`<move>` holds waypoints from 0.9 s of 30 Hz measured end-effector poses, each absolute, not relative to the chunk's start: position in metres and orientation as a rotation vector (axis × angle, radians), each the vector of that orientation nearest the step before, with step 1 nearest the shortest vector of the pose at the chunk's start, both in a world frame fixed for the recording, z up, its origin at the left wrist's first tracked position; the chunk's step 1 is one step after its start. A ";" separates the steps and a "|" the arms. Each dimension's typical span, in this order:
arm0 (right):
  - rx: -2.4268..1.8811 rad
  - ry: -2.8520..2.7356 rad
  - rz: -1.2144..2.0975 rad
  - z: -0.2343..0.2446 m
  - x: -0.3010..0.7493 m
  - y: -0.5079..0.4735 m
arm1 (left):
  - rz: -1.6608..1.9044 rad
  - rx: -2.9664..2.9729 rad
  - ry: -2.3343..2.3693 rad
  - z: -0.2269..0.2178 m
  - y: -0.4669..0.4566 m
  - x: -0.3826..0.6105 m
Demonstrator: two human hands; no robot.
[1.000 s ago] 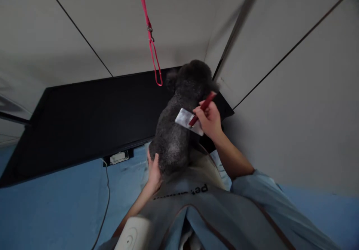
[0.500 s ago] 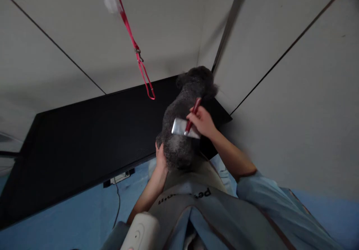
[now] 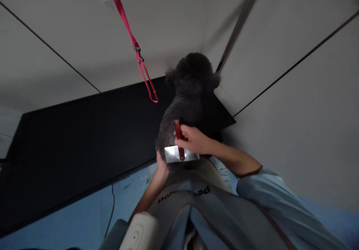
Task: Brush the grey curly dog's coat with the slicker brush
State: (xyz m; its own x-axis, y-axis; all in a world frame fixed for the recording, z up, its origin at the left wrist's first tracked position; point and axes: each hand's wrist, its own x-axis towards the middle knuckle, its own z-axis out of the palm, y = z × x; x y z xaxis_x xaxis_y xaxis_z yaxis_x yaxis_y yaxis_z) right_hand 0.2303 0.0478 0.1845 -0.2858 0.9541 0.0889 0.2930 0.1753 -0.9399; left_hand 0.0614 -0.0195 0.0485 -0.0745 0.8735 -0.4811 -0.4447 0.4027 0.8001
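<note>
A small dark grey curly-coated dog (image 3: 185,100) stands on the black grooming table (image 3: 84,138), facing away from me. My right hand (image 3: 193,139) is closed round the red handle of a slicker brush (image 3: 181,153), whose silver head lies on the dog's rump. My left hand (image 3: 161,166) is pressed against the dog's hindquarters from below on the left; its fingers are mostly hidden by fur.
A red grooming loop (image 3: 140,61) hangs from above, left of the dog and not attached to it. A metal pole (image 3: 238,22) rises behind the dog. Grey walls enclose the table's corner. A white device (image 3: 137,233) sits at my waist. A cable (image 3: 110,209) hangs over the blue floor.
The brush has swept down the dog's back from the shoulders to the rump, its handle turning upright. My left hand stayed at the hindquarters. The view shifted slightly.
</note>
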 end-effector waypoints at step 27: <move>-1.130 -1.533 1.139 0.184 0.218 0.052 | 1.308 0.597 1.215 0.077 0.003 0.052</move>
State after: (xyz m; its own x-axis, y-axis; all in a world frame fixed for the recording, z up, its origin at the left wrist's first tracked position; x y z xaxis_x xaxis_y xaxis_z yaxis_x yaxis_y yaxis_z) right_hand 0.2176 0.0522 0.1843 -0.1880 0.9733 0.1314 0.1554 0.1616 -0.9746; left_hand 0.0520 0.0033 0.0773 -0.1752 0.9289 -0.3264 -0.3936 0.2378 0.8880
